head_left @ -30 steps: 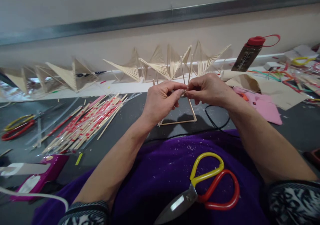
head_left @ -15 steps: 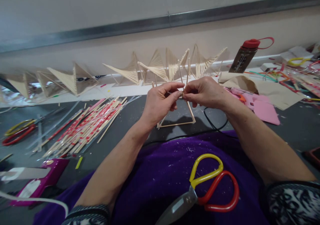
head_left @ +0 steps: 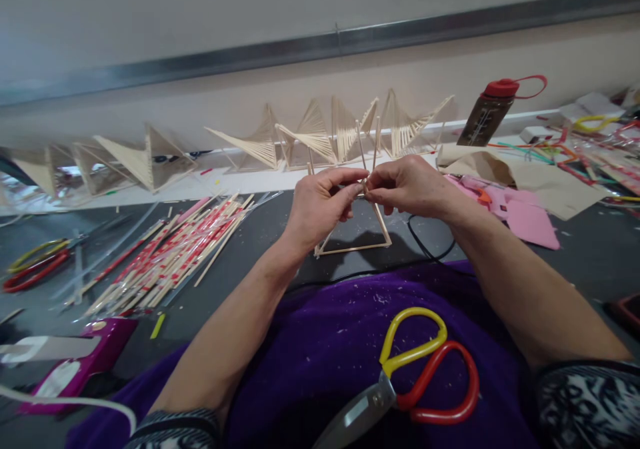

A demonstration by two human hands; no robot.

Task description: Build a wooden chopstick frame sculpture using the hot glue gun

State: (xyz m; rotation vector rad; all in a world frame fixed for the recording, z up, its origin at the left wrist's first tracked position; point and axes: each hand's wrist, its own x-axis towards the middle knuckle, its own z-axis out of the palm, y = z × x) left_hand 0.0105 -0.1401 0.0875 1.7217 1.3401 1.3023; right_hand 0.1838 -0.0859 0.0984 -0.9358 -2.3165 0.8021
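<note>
A small frame of thin wooden sticks (head_left: 354,248) stands on the grey table before me, its front bar low and several sticks rising behind. My left hand (head_left: 326,199) pinches the frame between thumb and fingertips, near where sticks meet. Right beside it my right hand (head_left: 406,186) is closed the same way on the joint, the two sets of fingertips almost touching. The exact spot they grip is covered by the fingers. Scissors (head_left: 390,392) with one yellow and one red handle lie on the purple cloth (head_left: 320,342) over my lap.
Finished stick models (head_left: 250,144) line the wall. Bundled sticks in plastic (head_left: 170,256) lie left, near a magenta device (head_left: 95,362) and other scissors (head_left: 40,262). At right are a red-capped bottle (head_left: 490,112), brown paper (head_left: 545,176), pink pieces (head_left: 530,216) and a black cord (head_left: 425,246).
Almost nothing differs. Both hands keep their pinch at the same joint, with only a slight shift of the fingers.
</note>
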